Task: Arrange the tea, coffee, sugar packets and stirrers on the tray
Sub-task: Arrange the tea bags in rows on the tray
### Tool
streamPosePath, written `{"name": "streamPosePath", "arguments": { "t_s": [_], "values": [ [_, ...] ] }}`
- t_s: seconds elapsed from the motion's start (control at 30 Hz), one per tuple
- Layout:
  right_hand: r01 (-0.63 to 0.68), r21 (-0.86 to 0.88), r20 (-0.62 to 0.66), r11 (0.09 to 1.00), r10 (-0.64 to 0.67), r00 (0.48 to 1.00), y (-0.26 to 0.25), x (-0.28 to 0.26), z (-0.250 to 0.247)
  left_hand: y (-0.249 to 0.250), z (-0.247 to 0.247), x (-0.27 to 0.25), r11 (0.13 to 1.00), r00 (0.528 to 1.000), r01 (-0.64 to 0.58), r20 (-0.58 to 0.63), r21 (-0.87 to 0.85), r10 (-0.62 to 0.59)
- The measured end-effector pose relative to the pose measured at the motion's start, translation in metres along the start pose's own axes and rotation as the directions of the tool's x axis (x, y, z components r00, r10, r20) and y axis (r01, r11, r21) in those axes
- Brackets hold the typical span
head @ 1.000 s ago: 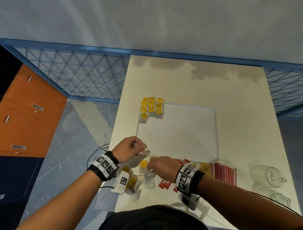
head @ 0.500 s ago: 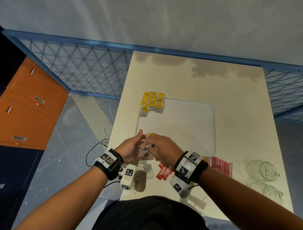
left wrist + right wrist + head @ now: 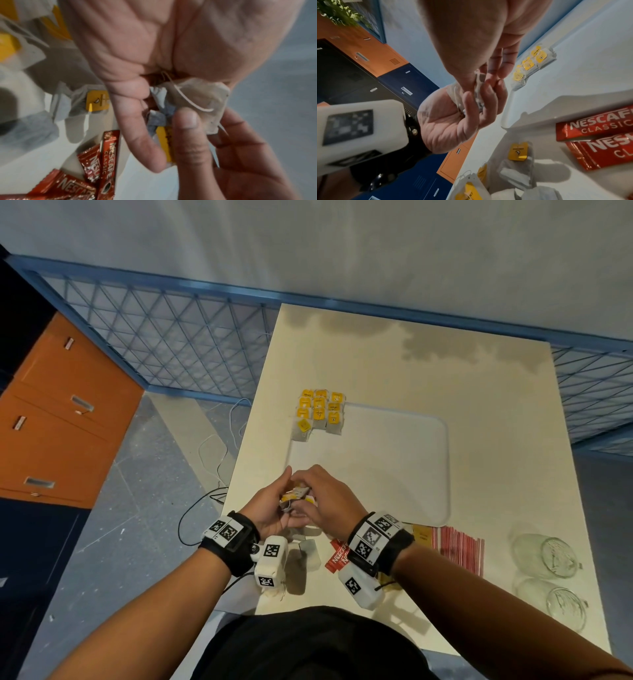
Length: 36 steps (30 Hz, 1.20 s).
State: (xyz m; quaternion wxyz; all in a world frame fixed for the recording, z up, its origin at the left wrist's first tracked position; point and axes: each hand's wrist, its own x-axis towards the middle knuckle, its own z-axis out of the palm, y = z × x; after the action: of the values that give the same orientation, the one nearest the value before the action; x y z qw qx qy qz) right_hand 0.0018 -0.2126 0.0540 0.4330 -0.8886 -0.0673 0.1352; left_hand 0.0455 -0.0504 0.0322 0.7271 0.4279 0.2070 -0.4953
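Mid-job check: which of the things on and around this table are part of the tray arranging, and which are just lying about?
Job:
tray
tea bags on the tray
tea bags gripped by left hand and right hand
loose tea bags
coffee sachets
red sticks

Lying about:
two glass jars
cable

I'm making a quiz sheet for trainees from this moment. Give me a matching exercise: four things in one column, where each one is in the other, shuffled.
Things:
1. row of tea bags
2. tea bags in hand
3. coffee sachets
4. glass jars

Places:
A. on their sides at the table's near right corner
B. far left corner of the tray
C. held between the left hand and the right hand
D. loose on the table, near side of the tray

Pairs: 1-B, 2-C, 3-D, 4-A
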Motion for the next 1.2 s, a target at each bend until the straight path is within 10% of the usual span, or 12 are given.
{"name": "streamPosePath", "arguments": {
  "t_s": [0.3, 0.6, 1.2],
  "values": [
    [-0.138, -0.099, 0.008, 0.985, 0.140, 0.990, 0.013, -0.003, 0.005, 0.004, -0.018, -0.010, 0.999, 0.990, -0.026, -0.142, -0.022, 0.023],
    [0.194, -0.430, 0.374, 0.881, -0.022, 0.927, 0.034, -0.008, 0.050, 0.007, -0.029, -0.022, 0.986, 0.973, -0.097, -0.197, 0.135, 0.122],
    [-0.064, -0.394, 0.216, 0.917, 0.160, 0.963, 0.032, -0.024, 0.024, -0.001, -0.019, -0.024, 0.879, 0.970, -0.006, -0.210, 0.477, 0.121]
  ]
}}
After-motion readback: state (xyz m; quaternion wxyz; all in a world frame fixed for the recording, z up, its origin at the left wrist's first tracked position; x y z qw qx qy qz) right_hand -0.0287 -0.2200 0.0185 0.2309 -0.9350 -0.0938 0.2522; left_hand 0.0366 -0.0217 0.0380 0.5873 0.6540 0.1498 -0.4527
